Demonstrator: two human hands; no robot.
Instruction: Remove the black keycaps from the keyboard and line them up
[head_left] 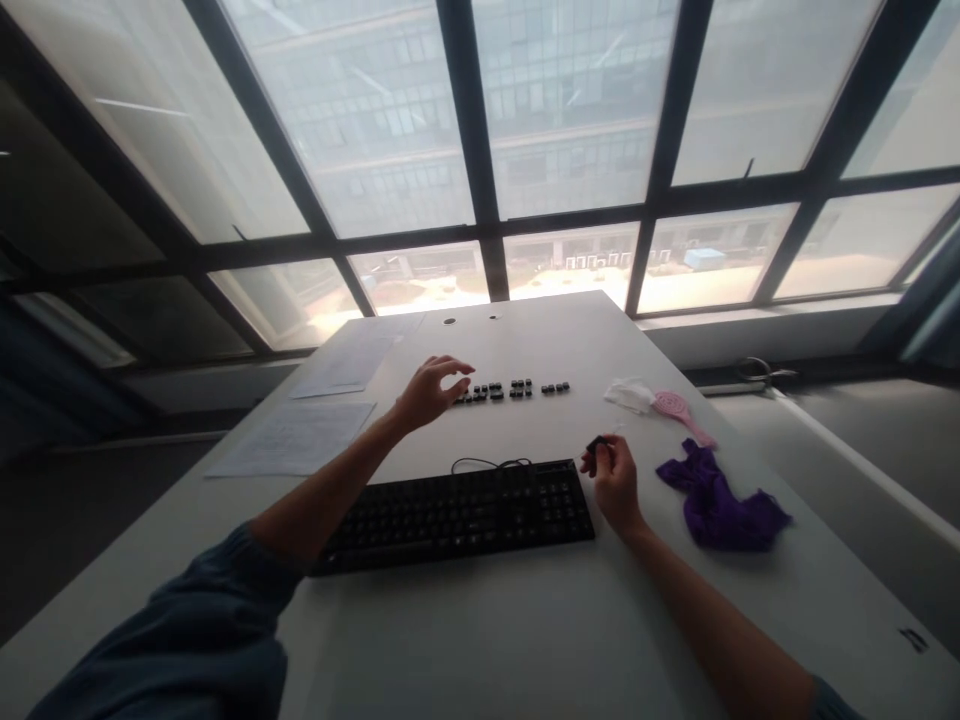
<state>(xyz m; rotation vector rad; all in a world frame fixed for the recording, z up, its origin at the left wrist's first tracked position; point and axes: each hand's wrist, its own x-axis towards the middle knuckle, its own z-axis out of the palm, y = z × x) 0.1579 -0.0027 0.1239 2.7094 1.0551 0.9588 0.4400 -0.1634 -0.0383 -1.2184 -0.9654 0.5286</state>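
Head view, centre frame: the left hand (pixel 431 392), fingers loosely curled and empty, hovers over the left end of a keycap row (pixel 514 390) on the bench (pixel 525 640). The right hand (pixel 613 482) pinches a small black piece (pixel 596 445) at the keyboard (pixel 461 515), which seems mostly keyed.

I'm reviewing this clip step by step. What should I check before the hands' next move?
1. Left hand above the left end of the keycap row: ok.
2. Left hand touching a keycap: cannot tell.
3. Right hand pinching a small dark piece: ok.
4. Keyboard flat on the table: ok.
5. Purple cloth and pink brush apart from both hands: ok.
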